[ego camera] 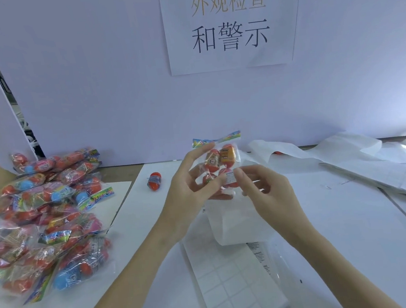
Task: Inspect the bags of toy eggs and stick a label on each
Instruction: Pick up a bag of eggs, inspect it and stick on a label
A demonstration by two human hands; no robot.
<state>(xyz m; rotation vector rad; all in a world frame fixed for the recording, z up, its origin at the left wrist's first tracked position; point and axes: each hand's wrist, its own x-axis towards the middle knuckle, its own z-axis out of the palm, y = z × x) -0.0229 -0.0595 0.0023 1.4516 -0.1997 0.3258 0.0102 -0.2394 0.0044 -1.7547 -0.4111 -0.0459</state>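
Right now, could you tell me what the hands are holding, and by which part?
The left hand grips the bag of toy eggs by its left side; the right hand presses a white label onto its lower front.

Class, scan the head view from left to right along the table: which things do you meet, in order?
Pile of egg bags → loose orange egg → held bag in both hands → crumpled backing paper.

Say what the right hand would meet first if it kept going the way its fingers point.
Probably the clear plastic bag of orange toy eggs: the right hand points up-left at the small white label on its front, seemingly already touching, though depth is unclear.
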